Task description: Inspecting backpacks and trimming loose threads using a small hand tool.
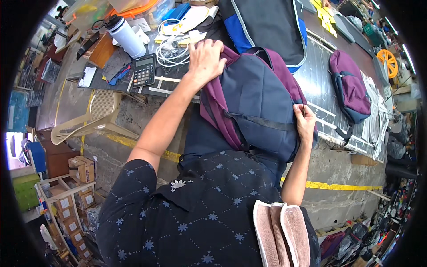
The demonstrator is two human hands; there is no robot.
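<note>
A navy and maroon backpack (258, 93) leans against the table edge in front of me, partly over my lap. My left hand (206, 61) is closed on its maroon top left edge, fingers curled over the far side. At the right side, my right hand (304, 118) pinches the maroon edge of the same backpack between thumb and fingers. A dark strap crosses the navy panel near its lower part. The fingertips of my left hand are partly hidden behind the fabric.
Left on the table stand a calculator (144, 70), a white bottle (126, 36) and a coiled white cable (171, 50). Behind lies a black and blue bag (271, 26). A second maroon backpack (350, 84) and white straps (376, 115) lie right. A plastic chair (100, 113) stands left.
</note>
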